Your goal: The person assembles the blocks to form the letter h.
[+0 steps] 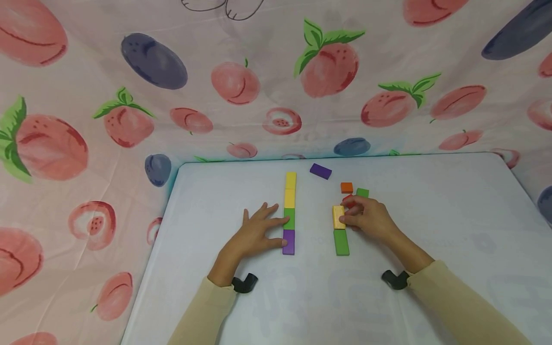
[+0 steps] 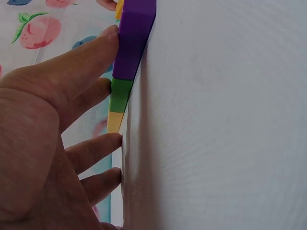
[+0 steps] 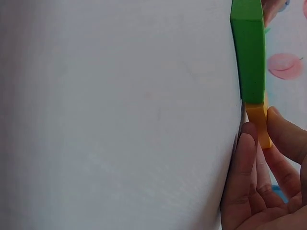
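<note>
While the desk (image 1: 453,215) is carrying a four-block column (image 1: 290,211), the left hand (image 1: 256,232) is touching its nine-o'clock side, fingers spread, gripping nothing; the right hand (image 1: 373,218) is pinching a yellow block (image 1: 337,215) at twelve o'clock from a green block (image 1: 341,243), ideally aligning edges lightly.

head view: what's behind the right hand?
Beyond the right hand: a red block and a green block, both partly covered, with an orange block farther back. The covered parts, and anything directly under the hand, can't be seen.
</note>
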`<state>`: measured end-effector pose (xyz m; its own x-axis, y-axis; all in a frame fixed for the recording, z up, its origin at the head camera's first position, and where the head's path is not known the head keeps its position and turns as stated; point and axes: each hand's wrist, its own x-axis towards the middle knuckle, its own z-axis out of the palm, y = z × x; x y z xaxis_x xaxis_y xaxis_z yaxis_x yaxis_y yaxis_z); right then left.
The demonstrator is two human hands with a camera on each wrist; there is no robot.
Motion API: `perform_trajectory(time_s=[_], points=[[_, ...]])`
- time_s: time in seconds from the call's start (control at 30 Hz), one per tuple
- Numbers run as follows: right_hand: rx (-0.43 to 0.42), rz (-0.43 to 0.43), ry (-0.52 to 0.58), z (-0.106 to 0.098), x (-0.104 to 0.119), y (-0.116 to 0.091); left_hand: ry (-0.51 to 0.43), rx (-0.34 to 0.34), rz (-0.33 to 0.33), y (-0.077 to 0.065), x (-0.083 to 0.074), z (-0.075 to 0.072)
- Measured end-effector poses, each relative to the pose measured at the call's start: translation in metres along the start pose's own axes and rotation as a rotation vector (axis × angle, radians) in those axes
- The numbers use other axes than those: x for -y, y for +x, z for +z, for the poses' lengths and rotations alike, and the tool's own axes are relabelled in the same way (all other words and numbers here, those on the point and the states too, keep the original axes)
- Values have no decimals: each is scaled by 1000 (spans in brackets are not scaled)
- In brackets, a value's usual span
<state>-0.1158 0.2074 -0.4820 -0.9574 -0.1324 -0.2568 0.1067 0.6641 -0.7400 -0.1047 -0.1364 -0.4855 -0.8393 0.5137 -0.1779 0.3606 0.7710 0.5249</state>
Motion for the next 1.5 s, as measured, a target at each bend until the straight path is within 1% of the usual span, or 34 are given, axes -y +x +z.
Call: perform_trajectory(time_s=[0.33, 0.63, 0.97, 1.5], points=[[44, -6, 41, 0, -1, 1, -14, 0, -9, -1, -2, -1], [57, -7, 66, -1, -1, 1, -21, 2, -15, -1, -3, -1], [65, 7, 49, 0, -1, 1, -13, 19, -32, 1, -1, 0], [117, 33, 48, -5, -1, 1, -8, 17, -30, 0, -3, -1]])
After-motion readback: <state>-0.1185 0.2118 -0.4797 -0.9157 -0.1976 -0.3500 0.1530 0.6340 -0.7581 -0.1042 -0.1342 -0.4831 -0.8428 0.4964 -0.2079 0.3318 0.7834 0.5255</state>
